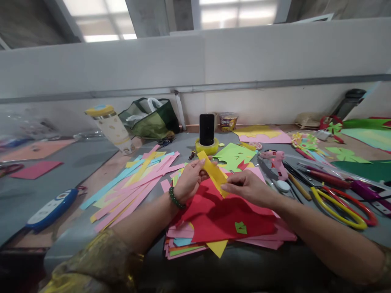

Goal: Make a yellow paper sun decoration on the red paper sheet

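Note:
A yellow paper strip (214, 173) is held up between both hands, slanting down to the right. My left hand (192, 177) pinches its upper end, a green bead bracelet on the wrist. The lower end is gripped between the thumb and fingers of my right hand (246, 186). Just under the hands lies a red paper sheet (226, 224) on top of a stack of coloured paper (183, 244). A small folded green paper piece (240, 227) rests on the red sheet. Beyond the hands is a green sheet with cuts (233, 156).
Loose pink, blue and yellow strips (137, 183) spread at left, near a blue-and-white device (52, 208) and a tumbler (111, 128). A phone (207, 129) stands upright behind. On the right are a pink glue gun (277, 162) and scissors (339, 207) with yellow and red handles.

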A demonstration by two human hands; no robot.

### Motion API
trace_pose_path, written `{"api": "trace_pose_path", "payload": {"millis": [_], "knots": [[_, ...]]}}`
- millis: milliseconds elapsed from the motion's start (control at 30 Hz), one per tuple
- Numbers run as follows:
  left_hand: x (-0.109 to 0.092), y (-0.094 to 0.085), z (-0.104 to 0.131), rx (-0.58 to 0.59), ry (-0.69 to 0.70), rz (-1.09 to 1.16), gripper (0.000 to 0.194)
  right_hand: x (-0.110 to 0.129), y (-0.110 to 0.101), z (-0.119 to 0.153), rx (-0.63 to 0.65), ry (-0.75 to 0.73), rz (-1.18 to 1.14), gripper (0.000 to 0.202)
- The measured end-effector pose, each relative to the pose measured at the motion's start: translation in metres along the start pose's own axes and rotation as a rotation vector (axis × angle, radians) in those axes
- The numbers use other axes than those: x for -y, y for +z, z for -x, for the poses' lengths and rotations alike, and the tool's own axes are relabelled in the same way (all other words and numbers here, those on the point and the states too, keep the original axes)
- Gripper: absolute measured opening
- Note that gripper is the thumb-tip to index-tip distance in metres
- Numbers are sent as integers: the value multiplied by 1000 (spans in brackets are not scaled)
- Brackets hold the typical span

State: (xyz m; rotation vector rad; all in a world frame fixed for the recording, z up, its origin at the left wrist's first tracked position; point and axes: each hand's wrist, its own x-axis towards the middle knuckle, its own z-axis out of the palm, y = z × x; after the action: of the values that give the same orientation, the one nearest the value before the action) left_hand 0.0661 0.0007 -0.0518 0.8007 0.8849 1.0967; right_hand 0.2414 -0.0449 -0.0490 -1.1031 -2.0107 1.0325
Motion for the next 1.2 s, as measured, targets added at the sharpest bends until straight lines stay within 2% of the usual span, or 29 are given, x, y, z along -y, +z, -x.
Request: {"api": "trace_pose_path", "payload": {"millis": [100, 233, 300, 367, 467, 533, 600, 667, 767, 833, 967, 1200], "knots": [[2, 4, 8, 81, -45, 36, 20, -6, -2, -7, 6, 178, -93, 45], [2, 9, 15, 76, -132, 105, 38, -10, -2, -11, -14, 358, -164, 39], [3, 10, 16, 87, -154, 141, 36, -9, 0, -12, -23, 409, -185, 37], [6, 10, 17, 115, -134, 166, 25, -9, 2, -12, -13, 425, -197, 36], [10, 8, 16, 126, -71, 152, 11, -11, 5, -12, 45, 388, -207, 40], [14, 5, 15, 118, -41, 122, 11, -12, 5, -11, 110, 341, -177, 46], [16, 2, 13, 135, -12, 71, 14, -11, 2, -10, 111, 280, -113, 52], [17, 0, 13, 180, 22, -13, 21, -7, -2, -9, -14, 202, -47, 55], [17, -1, 19, 291, 58, -173, 33, -2, -6, -7, -304, 72, -10, 50], [16, 0, 24, 367, 71, -270, 36, 1, -6, -6, -413, 2, -22, 47], [15, 3, 33, 457, 61, -344, 37, -1, -1, -4, -426, -67, -149, 39], [16, 6, 36, 466, 52, -357, 47, -4, 2, -3, -406, -95, -259, 29]]}}
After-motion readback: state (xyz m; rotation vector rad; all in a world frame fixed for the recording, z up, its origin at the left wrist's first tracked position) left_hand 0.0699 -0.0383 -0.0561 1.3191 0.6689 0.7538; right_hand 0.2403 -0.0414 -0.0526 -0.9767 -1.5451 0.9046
